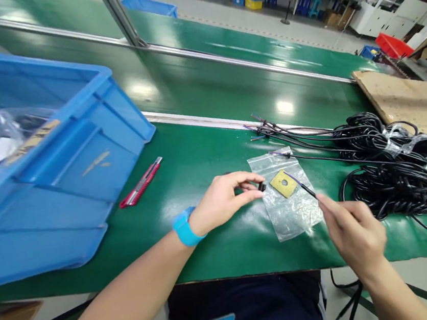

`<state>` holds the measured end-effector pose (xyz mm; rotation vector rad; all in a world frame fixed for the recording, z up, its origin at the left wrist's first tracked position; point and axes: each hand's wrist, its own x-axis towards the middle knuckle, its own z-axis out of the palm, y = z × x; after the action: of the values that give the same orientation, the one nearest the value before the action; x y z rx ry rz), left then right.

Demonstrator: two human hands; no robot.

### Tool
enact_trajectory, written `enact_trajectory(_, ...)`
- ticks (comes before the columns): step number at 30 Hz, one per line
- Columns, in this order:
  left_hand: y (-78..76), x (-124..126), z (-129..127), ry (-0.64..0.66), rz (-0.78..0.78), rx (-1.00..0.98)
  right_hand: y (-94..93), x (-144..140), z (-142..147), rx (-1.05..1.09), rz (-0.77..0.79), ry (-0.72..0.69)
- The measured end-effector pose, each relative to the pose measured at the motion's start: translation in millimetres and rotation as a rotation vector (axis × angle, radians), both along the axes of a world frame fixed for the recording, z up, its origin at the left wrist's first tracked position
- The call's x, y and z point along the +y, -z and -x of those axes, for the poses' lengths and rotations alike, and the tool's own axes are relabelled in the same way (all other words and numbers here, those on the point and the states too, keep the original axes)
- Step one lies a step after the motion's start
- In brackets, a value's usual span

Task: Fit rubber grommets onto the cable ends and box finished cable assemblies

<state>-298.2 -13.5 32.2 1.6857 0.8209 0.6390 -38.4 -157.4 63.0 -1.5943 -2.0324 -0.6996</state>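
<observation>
Nearest, the right hand (355,234) pinched a thin black wire (306,189) whose stripped end lay over a small yellow square pad (284,183) on a clear plastic zip bag (289,200). Left of it, the left hand (223,200) gripped a small black ring (262,187) at its fingertips. Beyond both on the green bench (199,167) lay a red utility knife (141,182) and coiled black cables (388,171).

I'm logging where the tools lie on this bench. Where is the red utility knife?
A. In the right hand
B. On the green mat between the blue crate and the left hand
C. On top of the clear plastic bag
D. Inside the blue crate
B: the red utility knife lies flat on the green mat, right of the blue crate and left of the left hand.
</observation>
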Motion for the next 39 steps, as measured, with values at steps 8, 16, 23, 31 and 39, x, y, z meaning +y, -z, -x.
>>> enact_trajectory(8, -2.1, -10.4, -12.3, -0.071, 0.758, -0.633, -19.6, -11.3, 23.7, 0.335, 0.035, -0.142)
enact_trajectory(16, -1.6, -16.5, -12.2, 0.022, 0.895, -0.725, -13.5, -7.9, 25.9, 0.33, 0.047, -0.165)
enact_trajectory(23, -4.6, -16.7, -9.0, -0.04, 0.838, -0.702, -11.1, -11.0, 20.8, 0.29, 0.073, -0.238)
enact_trajectory(31, -8.0, -25.0, -14.1, -0.054, 0.732, -0.53, -7.7, -9.6, 24.9, 0.28, 0.092, -0.284)
enact_trajectory(39, -0.5, -44.0, -25.0, -0.053, 0.538, -0.659, -3.2, -0.9, 42.5, 0.219, 0.015, -0.338)
